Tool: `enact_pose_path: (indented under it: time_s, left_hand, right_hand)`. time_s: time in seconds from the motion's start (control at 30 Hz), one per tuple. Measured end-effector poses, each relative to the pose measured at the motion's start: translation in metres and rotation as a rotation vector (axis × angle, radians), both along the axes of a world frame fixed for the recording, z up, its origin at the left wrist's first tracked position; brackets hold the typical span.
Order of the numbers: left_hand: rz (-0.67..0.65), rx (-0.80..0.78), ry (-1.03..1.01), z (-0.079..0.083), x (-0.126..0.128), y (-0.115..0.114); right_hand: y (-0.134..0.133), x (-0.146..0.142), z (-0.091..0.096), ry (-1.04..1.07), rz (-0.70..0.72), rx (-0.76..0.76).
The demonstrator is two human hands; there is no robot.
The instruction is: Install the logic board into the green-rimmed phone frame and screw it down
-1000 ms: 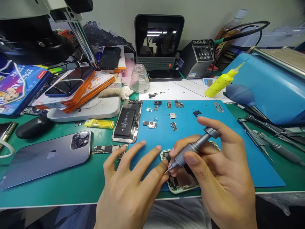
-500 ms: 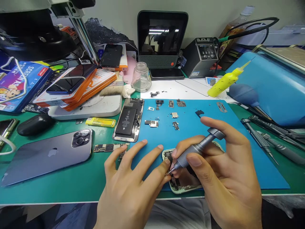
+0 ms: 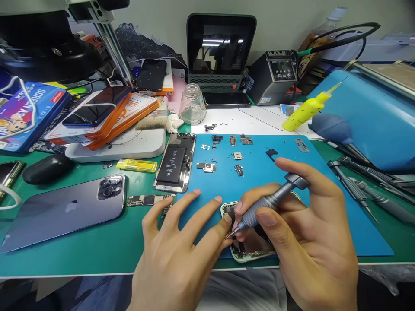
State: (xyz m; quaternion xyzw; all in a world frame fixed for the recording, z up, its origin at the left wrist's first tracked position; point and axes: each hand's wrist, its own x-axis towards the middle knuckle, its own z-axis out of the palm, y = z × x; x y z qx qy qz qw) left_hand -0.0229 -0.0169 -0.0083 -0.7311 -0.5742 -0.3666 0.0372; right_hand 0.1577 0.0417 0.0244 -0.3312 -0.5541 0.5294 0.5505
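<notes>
My right hand [image 3: 311, 233] is closed around a grey precision screwdriver [image 3: 259, 209], with the index finger on its end cap. The driver slants down to the left, its tip at the left edge of a phone housing [image 3: 251, 259] with a pale green rim. Both hands partly cover this housing. My left hand [image 3: 181, 242] has its fingers spread; index finger and thumb touch the housing's left edge beside the tip. Under its outer fingertips, a logic board [image 3: 142, 200] is partly hidden. Whether the tip sits in a screw is too small to tell.
Small phone parts [image 3: 206, 167] and screws are scattered over the blue mat [image 3: 217, 185]. A phone screen assembly with battery [image 3: 171, 164], a yellow lighter [image 3: 136, 166] and a grey phone [image 3: 68, 211] lie left. Tweezers [image 3: 353, 185] lie right, near a yellow bottle [image 3: 306, 111].
The screwdriver and my right hand have shifted very slightly to the right at the handle end. My left hand stays in place, and the housing has not visibly moved.
</notes>
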Motion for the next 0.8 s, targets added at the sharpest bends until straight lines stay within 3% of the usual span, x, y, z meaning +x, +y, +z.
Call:
enact_pose_path:
  time_s: [0.8]
  left_hand:
    - [0.000,0.030,0.011,-0.0014,0.0019,0.0033]
  right_hand:
    - [0.0032,0.0000,0.0060,-0.008,-0.001,0.001]
